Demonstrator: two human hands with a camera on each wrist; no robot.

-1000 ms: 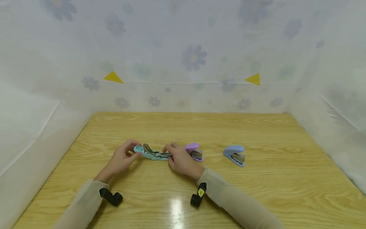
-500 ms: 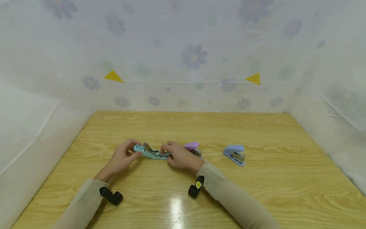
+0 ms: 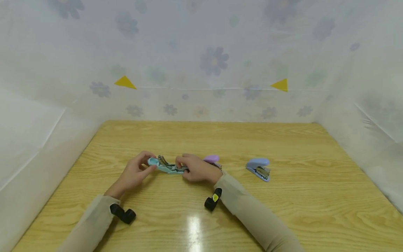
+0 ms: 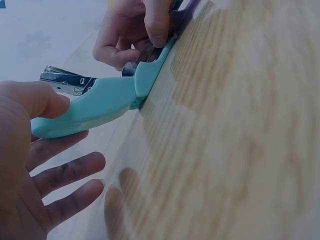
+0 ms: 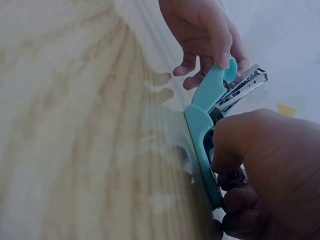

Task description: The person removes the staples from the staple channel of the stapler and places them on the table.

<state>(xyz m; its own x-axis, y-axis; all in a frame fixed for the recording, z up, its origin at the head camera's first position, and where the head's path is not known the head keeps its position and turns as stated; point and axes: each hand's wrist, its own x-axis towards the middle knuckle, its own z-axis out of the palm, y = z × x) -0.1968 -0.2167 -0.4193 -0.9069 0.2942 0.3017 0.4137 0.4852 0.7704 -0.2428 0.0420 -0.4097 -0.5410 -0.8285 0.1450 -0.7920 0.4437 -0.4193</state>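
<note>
Left of centre on the wood-grain tabletop [image 3: 283,141], left hand [image 3: 132,174] first: thumb on one side and a finger behind pinch the left end of a mint-green stapler [image 3: 167,169], lower fingers [image 4: 72,172] spread away from it. Stapler lies between the two hands, unfolded nearly straight, long axis running left to right; neither hand is nearer, since both touch it, one at each end. Its handle [image 4: 75,117], at the left, slants up off the wood; a metal arm [image 3: 162,160] juts up beside it; the base [image 5: 198,121], at the right, lies low along the table. Right hand [image 3: 198,169] next: thumb bent down at the base's right end, fingers curled in against it, a grip by the look of it. Just beyond, a purple stapler [image 3: 211,158], partly hidden by the right hand; whether they touch, cannot tell. Farther right, well apart from both hands, a blue stapler [image 3: 258,162], front end pointing right and near. Views compared: head gives all three staplers in a row but hides the right fingertips; left wrist shows the spread fingers and the handle's tilt; right wrist alone shows a small dark metallic piece [image 5: 235,179] by the right fingertips, staples or stapler part, too dim to say.
</note>
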